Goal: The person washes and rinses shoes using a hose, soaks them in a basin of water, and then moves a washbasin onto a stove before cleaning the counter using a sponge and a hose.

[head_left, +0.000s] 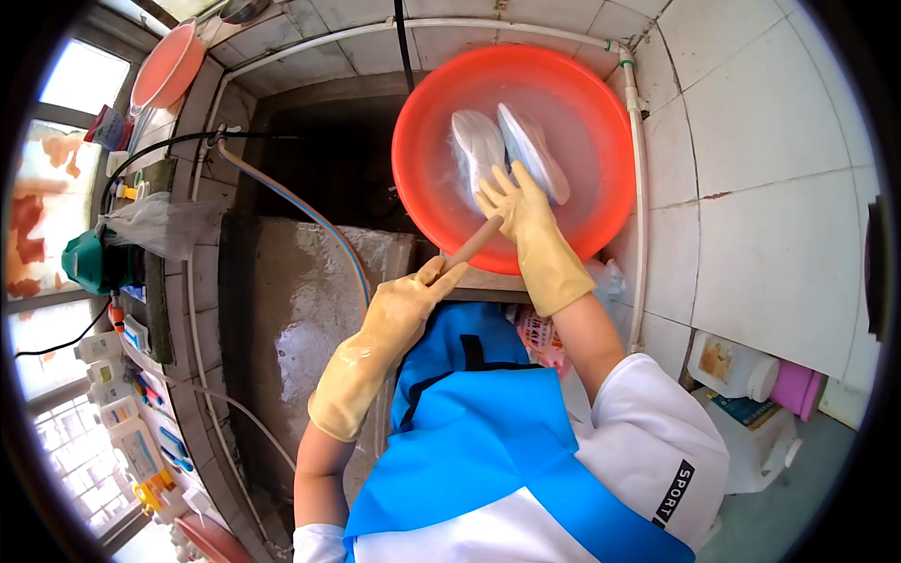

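Observation:
My left hand (399,308), in a cream rubber glove, is closed around a tan hose (476,241). Its end points up and to the right, close to my right palm. My right hand (527,214), gloved the same way, is open with spread fingers over the near part of a red basin (410,178). Cloudy water fills the basin. Two white shoes lie in it side by side: the left shoe (477,141) and the right shoe (533,150), just beyond my right fingertips. Whether those fingers touch either shoe, I cannot tell.
A striped hose runs from a tap (223,136) at the left toward my left forearm. Beside it is a wet concrete ledge (310,310). Bottles line the left windowsill, and a white jug (751,441) stands at the right. A tiled wall (760,235) borders the basin's right side.

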Tool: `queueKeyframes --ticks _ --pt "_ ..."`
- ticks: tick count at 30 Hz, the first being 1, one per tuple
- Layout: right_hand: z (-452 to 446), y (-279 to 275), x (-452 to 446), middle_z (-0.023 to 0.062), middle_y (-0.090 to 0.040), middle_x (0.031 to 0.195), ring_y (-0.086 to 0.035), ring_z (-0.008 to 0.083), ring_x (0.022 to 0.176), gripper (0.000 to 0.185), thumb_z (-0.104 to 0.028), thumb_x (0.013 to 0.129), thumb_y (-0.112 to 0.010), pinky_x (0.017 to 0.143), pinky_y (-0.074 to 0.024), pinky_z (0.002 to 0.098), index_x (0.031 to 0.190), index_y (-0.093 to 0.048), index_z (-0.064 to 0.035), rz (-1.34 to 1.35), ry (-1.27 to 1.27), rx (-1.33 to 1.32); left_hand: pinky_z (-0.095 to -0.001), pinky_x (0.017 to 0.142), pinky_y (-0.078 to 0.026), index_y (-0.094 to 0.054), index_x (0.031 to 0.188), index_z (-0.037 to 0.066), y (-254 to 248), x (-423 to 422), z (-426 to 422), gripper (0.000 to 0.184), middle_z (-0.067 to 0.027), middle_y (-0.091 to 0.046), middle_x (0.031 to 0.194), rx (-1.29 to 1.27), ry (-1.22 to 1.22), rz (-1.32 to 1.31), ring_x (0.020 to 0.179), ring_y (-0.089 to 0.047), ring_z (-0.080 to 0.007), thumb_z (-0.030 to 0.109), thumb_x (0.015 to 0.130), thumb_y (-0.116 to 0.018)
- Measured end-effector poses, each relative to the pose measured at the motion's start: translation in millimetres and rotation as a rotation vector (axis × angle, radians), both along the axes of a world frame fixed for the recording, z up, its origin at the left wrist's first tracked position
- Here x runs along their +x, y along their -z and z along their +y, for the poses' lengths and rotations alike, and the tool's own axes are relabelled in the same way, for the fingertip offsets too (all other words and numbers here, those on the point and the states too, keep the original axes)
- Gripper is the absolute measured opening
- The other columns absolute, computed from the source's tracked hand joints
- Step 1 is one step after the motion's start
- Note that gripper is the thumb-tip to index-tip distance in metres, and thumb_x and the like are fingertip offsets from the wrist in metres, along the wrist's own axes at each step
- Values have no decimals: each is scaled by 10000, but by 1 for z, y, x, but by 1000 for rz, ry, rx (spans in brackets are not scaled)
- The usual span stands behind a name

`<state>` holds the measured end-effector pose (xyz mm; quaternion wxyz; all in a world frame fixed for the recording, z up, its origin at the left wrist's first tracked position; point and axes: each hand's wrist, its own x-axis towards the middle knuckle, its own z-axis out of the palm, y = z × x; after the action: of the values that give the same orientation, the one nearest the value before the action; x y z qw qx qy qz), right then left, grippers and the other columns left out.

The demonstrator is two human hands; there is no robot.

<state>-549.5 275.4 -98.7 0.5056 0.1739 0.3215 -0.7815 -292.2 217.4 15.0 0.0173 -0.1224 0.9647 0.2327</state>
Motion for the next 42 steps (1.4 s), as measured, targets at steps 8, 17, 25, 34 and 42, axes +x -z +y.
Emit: queueKeyframes --ticks 8,17,25,34,42 --pt "-6 29 -5 117 -477 1538 -483 353 1417 708 -143 956 -747 1115 -460 414 1560 -379 -108 259 58 167 -453 802 -625 -523 1482 164 -5 -3 -2 710 -186 -602 1412 27 -19 40 1019 -717 -374 -109 828 -561" --pt "18 9 -12 143 -655 1359 -602 302 1281 393 -231 991 -641 1018 -517 384 1362 -632 -101 1876 -930 659 -469 743 -628 -543 1452 139 -7 -12 0 672 -168 -615 1384 51 -15 60 947 -722 -389 -109 829 -576" --pt "43 20 -2 108 -649 1326 -621 337 1169 439 -325 948 -632 1041 -465 455 1332 -622 -113 2339 -872 604 -459 741 -630 -550 1443 129 -3 -23 -1 640 -198 -632 1349 35 36 116 926 -730 -379 -81 840 -587" --pt "114 -4 -19 144 -652 1336 -589 333 1257 436 -285 947 -658 1082 -450 462 1321 -627 -64 2095 -545 910 -494 787 -595 -556 1435 103 6 -71 -15 535 -212 -635 1288 46 10 27 938 -707 -418 36 906 -600" --pt "114 2 -14 164 -685 1291 -625 335 1220 409 -235 945 -672 1074 -478 438 1294 -648 -22 2129 -287 991 -462 718 -615 -527 1465 148 12 -114 -45 578 -168 -646 1307 -167 23 47 916 -729 -358 72 895 -586"
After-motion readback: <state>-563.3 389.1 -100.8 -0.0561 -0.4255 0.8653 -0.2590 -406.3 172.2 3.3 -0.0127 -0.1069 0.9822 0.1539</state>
